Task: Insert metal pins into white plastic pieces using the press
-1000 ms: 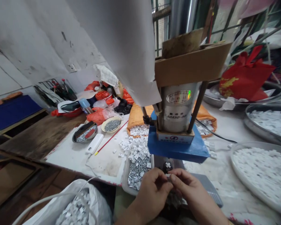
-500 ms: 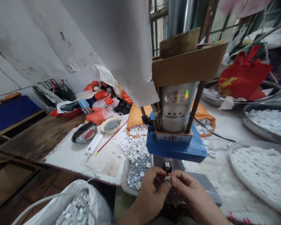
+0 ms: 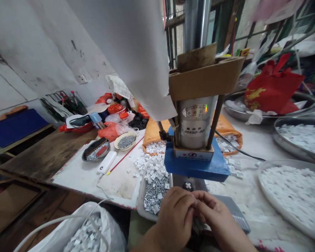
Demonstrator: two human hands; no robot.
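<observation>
Two bare hands meet fingertip to fingertip just below a small press (image 3: 196, 140); the left hand (image 3: 177, 213) and right hand (image 3: 212, 213) are curled narrowly together, though whatever they pinch is hidden. A white cross-shaped part (image 3: 188, 186) sits on the die just beyond them, within easy reach. A tray (image 3: 143, 196) of metal clips lies beside the left hand.

The metal cylinder (image 3: 195, 122) of the press reads "50X50-50"
</observation>
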